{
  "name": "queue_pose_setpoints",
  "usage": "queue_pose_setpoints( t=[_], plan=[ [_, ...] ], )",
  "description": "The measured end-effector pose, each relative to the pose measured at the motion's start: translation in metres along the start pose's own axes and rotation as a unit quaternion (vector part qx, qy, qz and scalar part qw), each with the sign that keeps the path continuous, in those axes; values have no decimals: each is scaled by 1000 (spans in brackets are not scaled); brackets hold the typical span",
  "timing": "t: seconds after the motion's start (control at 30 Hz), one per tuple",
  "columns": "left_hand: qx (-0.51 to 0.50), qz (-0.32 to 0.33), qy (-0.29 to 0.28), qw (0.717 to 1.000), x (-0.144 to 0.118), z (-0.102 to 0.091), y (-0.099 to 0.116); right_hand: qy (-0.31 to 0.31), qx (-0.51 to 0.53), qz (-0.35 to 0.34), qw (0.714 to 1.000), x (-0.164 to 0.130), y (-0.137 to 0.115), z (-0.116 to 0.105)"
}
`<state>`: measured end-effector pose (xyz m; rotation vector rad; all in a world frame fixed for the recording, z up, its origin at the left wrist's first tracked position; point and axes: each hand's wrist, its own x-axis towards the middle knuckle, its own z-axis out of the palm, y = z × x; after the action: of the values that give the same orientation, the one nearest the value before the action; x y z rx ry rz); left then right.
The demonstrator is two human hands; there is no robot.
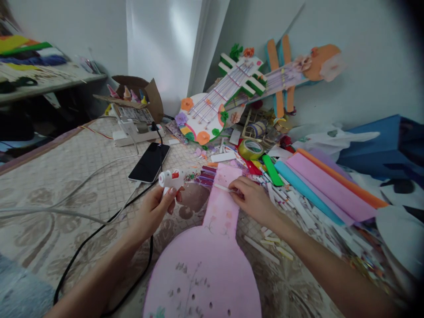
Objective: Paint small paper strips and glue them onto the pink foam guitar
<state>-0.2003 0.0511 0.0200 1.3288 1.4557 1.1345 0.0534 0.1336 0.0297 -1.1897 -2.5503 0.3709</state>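
A pink guitar-shaped cutout [212, 247] lies flat on the patterned cloth of the desk [66, 176], its round body nearest the camera and its neck running away toward the craft clutter. Just left of the neck, the left hand [154, 212] is wrapped around the handle of a white glue gun [170, 179], fingers [172, 192] closed tight on the grip, nozzle end aimed toward the neck; its black cord [96, 232] trails back past the left forearm. At the top of the neck, the right hand [253, 198] pinches a thin white stick [222, 187] against the pink surface, fingertips pressed together on it.

The risk, by the look of it: the hot nozzle sits close to the fingers pinning the stick, so a burn or a stray glue string across the pink face seems possible, and the cord could drag if the gun swings.

Beyond the neck's left side a black phone [149, 162] lies face up beside a white power strip [132, 134]. Right of the neck, rolled paper in pink, blue and orange [324, 185] fans out. Farther off, a roll of tape [251, 149] and a finished decorated guitar model [215, 106] lean toward the wall.
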Motion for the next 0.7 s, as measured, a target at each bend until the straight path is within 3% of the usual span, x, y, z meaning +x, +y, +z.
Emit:
queue_pose_setpoints(
  t=[0.3, 0.7],
  plan=[
    [-17, 8, 4, 1000, 1, -1, -6, 38, -3, 5, 999, 7, 12, -23],
    [0, 19, 4, 1000, 1, -2, -7, -7, 2, -13, 1000, 4, 1, 1]
  ],
)
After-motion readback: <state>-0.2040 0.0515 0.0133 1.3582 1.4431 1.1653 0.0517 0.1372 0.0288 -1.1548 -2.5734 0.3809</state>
